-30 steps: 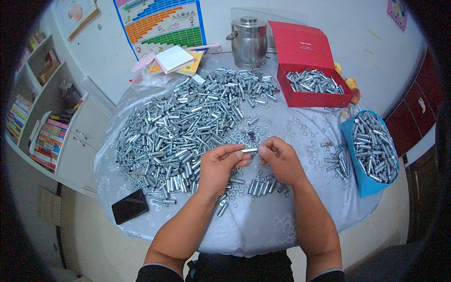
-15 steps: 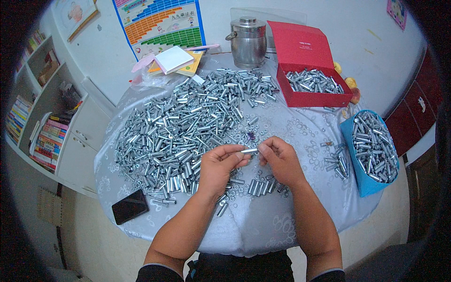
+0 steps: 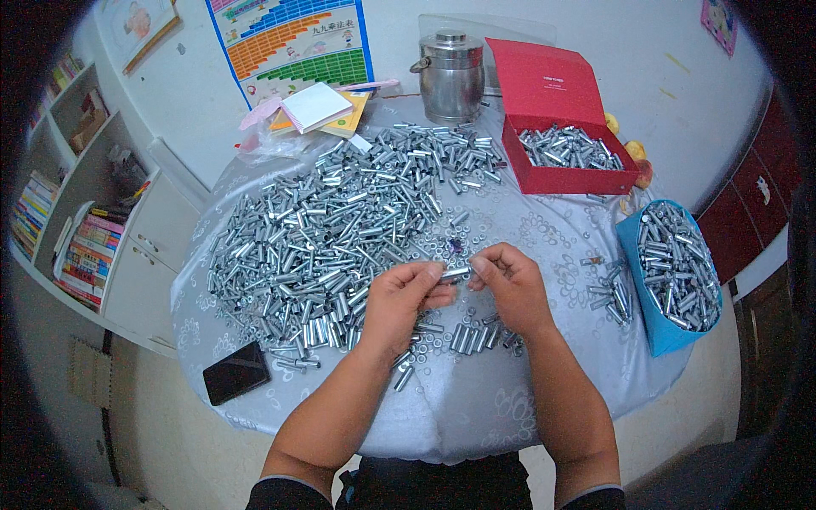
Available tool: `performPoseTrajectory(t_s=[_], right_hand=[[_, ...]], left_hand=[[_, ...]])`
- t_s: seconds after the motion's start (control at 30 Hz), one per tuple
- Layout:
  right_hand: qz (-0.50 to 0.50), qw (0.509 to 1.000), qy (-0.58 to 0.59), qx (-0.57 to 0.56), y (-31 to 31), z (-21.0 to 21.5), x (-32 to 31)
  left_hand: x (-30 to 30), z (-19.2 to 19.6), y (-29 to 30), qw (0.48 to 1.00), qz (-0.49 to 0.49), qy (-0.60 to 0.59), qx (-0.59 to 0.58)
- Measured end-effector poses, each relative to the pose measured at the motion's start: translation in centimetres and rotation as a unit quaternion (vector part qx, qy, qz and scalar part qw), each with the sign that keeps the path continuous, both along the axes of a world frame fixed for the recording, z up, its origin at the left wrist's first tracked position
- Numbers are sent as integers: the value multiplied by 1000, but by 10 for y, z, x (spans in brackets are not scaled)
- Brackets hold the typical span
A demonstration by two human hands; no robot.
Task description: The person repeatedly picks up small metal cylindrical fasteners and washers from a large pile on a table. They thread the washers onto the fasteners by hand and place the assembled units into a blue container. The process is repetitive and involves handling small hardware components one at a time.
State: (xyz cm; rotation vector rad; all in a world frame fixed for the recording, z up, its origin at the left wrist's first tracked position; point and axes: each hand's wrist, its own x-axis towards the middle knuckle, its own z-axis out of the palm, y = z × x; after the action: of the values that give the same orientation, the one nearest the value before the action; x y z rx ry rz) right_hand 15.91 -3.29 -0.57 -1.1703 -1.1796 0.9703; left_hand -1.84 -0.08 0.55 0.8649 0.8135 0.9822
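A short shiny metal sleeve is held level over the middle of the table. The thumb and fingers of my left hand pinch its left end. At its right end, the thumb and forefinger of my right hand close on the tip; any small part between them is hidden. Just left of my hands spreads a big heap of loose metal sleeves and bolts. Under and around my hands lie small nuts and washers, and a short row of sleeves sits below my right hand.
At the back right stands an open red box of metal pieces, with a blue fabric bin of bolts at the right edge. A phone lies front left. A steel pot and notebooks are at the back.
The sleeve has shifted slightly and tilted a little between my hands. My left fingers have adjusted around it. Elsewhere the table looks the same.
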Motion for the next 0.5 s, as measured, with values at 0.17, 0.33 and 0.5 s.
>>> performPoseTrajectory(t_s=[0.17,0.33,0.5], right_hand=[[7,1000,13,-6,-1,2,-2],[23,1000,21,-6,-1,-2,-3],[-2,999,31,33,-1,1,-8]], left_hand=[[-1,-9,1,997,-7,31,70],[4,-6,-2,992,18,42,114],[0,-12,0,996,-8,48,81]])
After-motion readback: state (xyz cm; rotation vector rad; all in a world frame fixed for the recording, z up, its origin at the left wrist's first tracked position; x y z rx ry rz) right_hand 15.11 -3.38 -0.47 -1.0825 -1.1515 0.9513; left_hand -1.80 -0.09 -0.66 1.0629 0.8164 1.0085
